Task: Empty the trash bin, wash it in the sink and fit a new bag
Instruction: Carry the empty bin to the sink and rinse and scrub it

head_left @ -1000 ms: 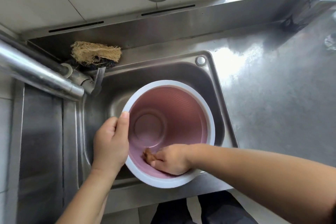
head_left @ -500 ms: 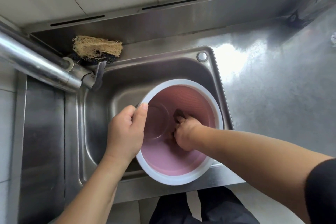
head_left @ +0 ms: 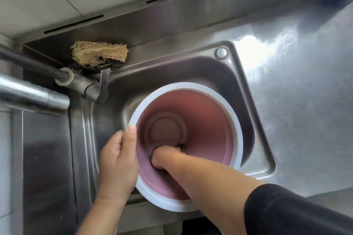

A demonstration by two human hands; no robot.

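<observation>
Bin [head_left: 208, 112], pink with a white rim, sits empty in the sink [head_left: 246, 86]. Left hand [head_left: 117, 160] clasps its rim; right hand [head_left: 166, 157], fingers curled, works inside near the base, contents unclear. Washing is underway; bagging remains.

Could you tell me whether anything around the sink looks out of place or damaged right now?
Nothing stands out: the pink bin sits tilted in the sink for scrubbing, and only the loofah scrubber behind the faucet looks frayed.
</observation>
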